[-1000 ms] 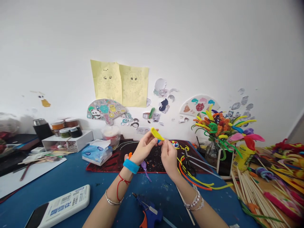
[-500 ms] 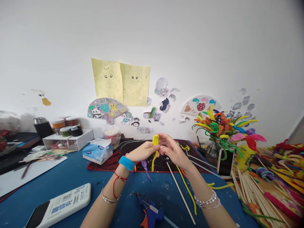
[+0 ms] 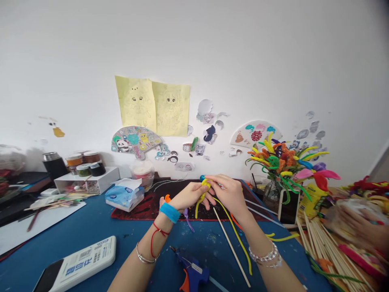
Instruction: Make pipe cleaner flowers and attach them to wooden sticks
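Observation:
A bent yellow pipe cleaner (image 3: 205, 183) is held above the dark mat, its loose tail hanging below. My left hand (image 3: 192, 193) pinches it between thumb and fingers. From the other side, the thumb and forefinger of my right hand (image 3: 228, 194) close on its upper part, while the other fingers extend below. A small blue piece (image 3: 202, 177) shows just behind the fingertips. Under my hands lie a wooden stick (image 3: 231, 245) and a long yellow pipe cleaner (image 3: 238, 239). Nearer to me is a blue glue gun (image 3: 194, 269) with an orange trigger.
At the right, another person's hand (image 3: 372, 229) is at a clear plastic bag (image 3: 346, 217), beside many wooden sticks (image 3: 326, 247). A vase of pipe-cleaner flowers (image 3: 273, 190) stands behind a phone (image 3: 288, 207). Leftward are a tissue pack (image 3: 124, 194) and a white device (image 3: 79, 263).
My hands have drawn closer together, and the yellow pipe cleaner has tipped over from upright toward my right hand. Another person's hand and a plastic bag have appeared at the right.

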### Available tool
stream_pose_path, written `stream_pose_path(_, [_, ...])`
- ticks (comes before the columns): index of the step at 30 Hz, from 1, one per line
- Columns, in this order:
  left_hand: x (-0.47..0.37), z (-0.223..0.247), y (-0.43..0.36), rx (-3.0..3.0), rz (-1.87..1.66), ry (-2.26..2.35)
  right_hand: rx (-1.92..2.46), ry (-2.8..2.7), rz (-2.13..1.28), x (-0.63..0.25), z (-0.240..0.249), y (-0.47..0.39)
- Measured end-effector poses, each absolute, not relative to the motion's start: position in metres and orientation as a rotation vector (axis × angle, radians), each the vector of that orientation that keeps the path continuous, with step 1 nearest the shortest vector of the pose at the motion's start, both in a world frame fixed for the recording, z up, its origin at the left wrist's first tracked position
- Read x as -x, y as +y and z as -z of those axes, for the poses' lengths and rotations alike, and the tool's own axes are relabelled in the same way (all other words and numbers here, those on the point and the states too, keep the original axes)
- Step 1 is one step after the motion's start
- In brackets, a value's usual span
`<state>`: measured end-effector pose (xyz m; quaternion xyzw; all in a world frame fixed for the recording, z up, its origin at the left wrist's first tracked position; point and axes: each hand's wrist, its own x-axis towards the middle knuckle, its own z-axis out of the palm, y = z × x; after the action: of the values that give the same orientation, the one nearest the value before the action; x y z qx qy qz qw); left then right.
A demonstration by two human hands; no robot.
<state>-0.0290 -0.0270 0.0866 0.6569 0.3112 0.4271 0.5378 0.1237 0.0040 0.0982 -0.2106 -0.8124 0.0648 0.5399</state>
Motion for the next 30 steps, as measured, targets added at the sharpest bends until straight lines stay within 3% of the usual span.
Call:
stream_pose_path(5, [0.018, -0.081, -0.026, -1.404, -1.049, 0.550, 0.491, -1.899, -0.260, -0.130, -0.100, 0.009])
stream_pose_path(11, [-0.008, -0.067, -0.023, -1.450, -1.249, 0.589, 0.599, -1.578, -0.923, -0.129, -0.097, 0.029])
stream_pose_path(16, [-0.018, -0.056, -0.017, -1.419, -1.343, 0.632, 0.575, -1.517, -1.253, -0.134, -0.096, 0.037])
stream_pose_path(23, [-0.023, -0.046, -0.010, -1.373, -1.438, 0.647, 0.602, -1.558, -1.133, -0.134, -0.095, 0.037])
stream_pose_path(30, [-0.021, -0.042, -0.014, -1.532, -1.648, 0.673, 0.491, -1.379, -1.410, -0.126, -0.093, 0.032])
